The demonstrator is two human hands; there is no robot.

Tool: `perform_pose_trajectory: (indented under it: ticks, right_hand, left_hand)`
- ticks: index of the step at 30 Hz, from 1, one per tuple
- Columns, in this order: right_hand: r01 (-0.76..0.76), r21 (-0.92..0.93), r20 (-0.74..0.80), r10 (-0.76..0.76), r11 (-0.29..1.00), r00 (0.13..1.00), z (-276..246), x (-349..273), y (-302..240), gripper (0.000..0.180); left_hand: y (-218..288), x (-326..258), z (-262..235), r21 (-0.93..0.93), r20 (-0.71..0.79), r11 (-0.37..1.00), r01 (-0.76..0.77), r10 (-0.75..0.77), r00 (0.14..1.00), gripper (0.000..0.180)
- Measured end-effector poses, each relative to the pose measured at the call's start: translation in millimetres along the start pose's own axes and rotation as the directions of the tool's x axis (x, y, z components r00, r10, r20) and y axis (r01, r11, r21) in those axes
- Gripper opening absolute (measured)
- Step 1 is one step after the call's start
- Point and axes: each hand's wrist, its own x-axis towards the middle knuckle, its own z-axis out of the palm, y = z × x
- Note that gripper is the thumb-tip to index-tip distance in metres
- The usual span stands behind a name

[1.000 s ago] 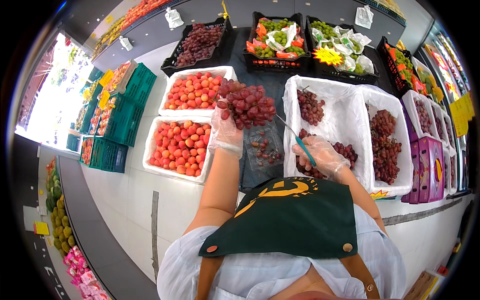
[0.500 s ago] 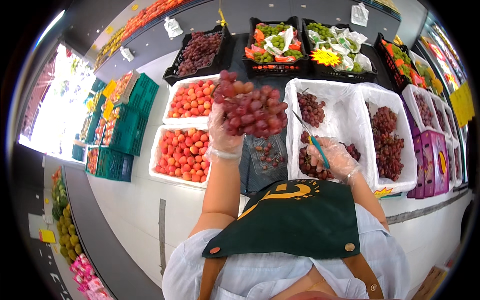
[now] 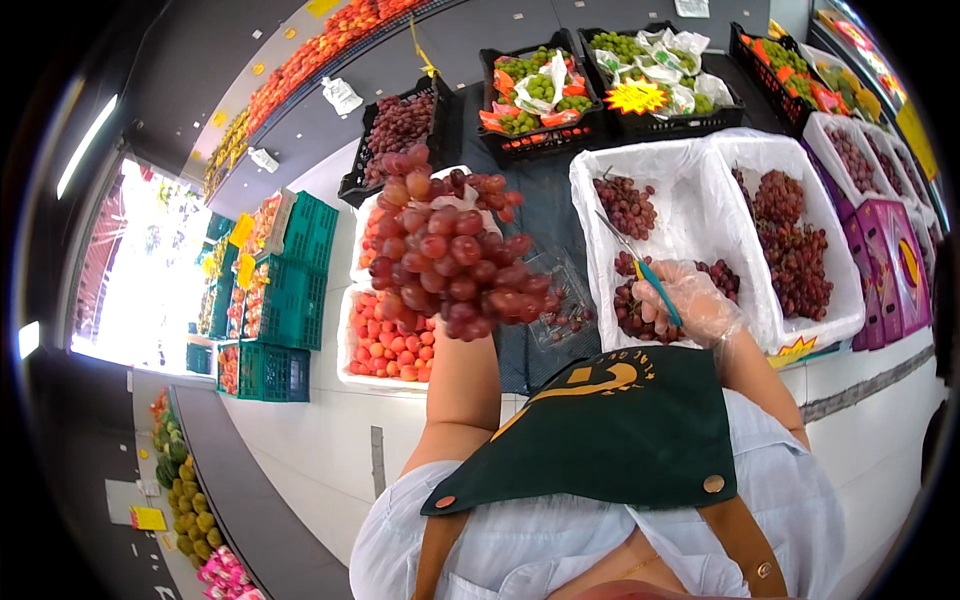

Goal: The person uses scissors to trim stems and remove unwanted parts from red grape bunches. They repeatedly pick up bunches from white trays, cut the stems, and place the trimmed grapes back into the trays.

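A large bunch of red grapes (image 3: 450, 260) hangs raised in front of me, in the grip of my left hand (image 3: 463, 198). That hand wears a clear plastic glove and is mostly hidden behind the grapes. My right hand (image 3: 697, 302), also gloved, holds scissors (image 3: 655, 288) with blue-green handles, blades pointing up and left. It is over a white-lined box (image 3: 690, 180) with several red grape bunches (image 3: 627, 207) in it. Between the hands lies a clear plastic tray (image 3: 562, 333) with loose grapes, partly covered by the raised bunch.
Another white-lined box (image 3: 850, 300) of red grapes stands at the right, beside purple cartons (image 3: 890, 270). Black crates (image 3: 540, 145) of green and dark grapes line the back. Boxes of orange-red fruit (image 3: 390, 340) sit at the left, past them green crates (image 3: 285, 300).
The grape bunch has turned and come nearer to me, now covering most of my left hand. My right hand stays over the box with the scissors. The whole view has shifted slightly.
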Motion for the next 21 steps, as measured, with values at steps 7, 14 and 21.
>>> perform_pose_trajectory:
  ticks: [7,14,21]
  right_hand:
    - [0.044,0.131,0.0,-0.045,0.99,0.999,-1,-3,9,0.032]
    - [0.057,0.104,-0.013,-0.056,0.993,0.998,-9,-6,18,0.032]
    - [0.066,0.125,-0.054,-0.06,0.99,0.997,-24,-8,32,0.033]
  left_hand:
    - [-19,8,35,0.974,-0.074,0.211,-0.081,0.637,0.767,0.055]
    - [-44,16,69,0.193,0.261,-0.821,0.538,0.571,0.778,0.054]
    - [-77,16,87,0.138,0.118,-0.829,0.542,0.557,0.822,0.053]
